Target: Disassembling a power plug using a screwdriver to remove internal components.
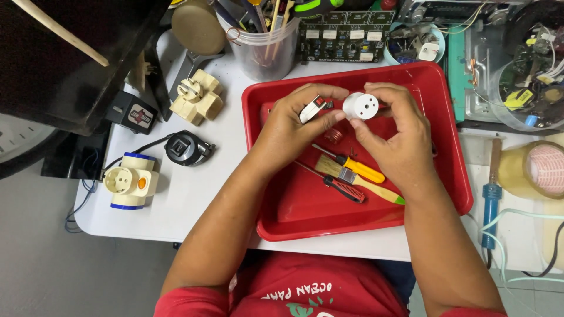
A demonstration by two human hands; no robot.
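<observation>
Both hands hover over a red tray (446, 176). My right hand (393, 132) pinches a round white socket cap (360, 106) with small holes in its face. My left hand (291, 126) holds a small white and metal plug part (312, 109) right beside the cap. Under the hands, in the tray, lie a yellow-handled screwdriver (359, 169), a red and black screwdriver (341, 188), a wooden-handled brush (364, 183) and a small copper coil (333, 137).
On the white table left of the tray sit a cream multi-plug adapter (197, 97), a white and blue adapter (130, 181), a black round device (183, 148) and a clear cup of tools (261, 50). A blue soldering iron (489, 202) and tape roll (537, 169) lie at right.
</observation>
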